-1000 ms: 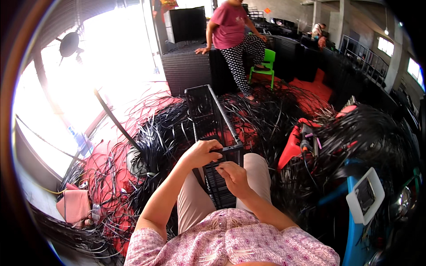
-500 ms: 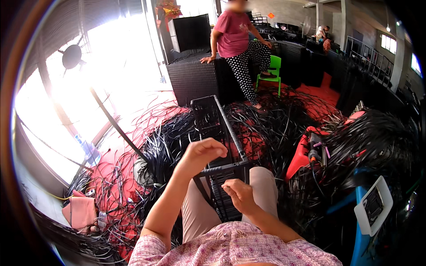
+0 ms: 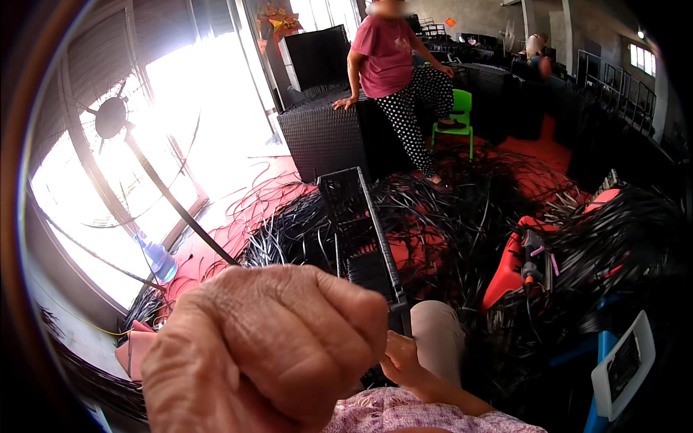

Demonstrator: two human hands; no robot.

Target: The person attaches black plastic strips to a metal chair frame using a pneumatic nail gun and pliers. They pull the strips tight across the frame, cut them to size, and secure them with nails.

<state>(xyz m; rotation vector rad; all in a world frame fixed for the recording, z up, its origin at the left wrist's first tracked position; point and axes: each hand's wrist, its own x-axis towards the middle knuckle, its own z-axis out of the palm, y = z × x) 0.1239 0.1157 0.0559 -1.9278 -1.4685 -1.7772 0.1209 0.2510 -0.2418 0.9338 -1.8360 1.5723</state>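
Observation:
My left hand (image 3: 274,339) is raised close in the head view, very large, with its fingers curled into a fist. Whatever it grips is hidden. My right hand (image 3: 402,359) is lower, by the near corner of a narrow dark frame (image 3: 380,238), its fingers bent and pressed together. Anything inside them is too small to make out. The frame stretches away from between my legs, with its sides partly wrapped in black woven strips. My left hand hides the frame's near left part and my left thigh. Loose black strips (image 3: 462,206) lie in heaps around the frame.
A red plastic chair or stool (image 3: 503,278) at right carries a power tool (image 3: 533,263). A white-rimmed box (image 3: 626,366) stands beside it on something blue. Ahead, a person (image 3: 386,61) leans on a black woven box (image 3: 325,144), one foot on a green chair (image 3: 456,119). A bottle (image 3: 157,260) stands left.
My left hand has risen from above the frame toward the camera and closed into a fist. My right hand stays near the frame's corner. The view has shifted slightly.

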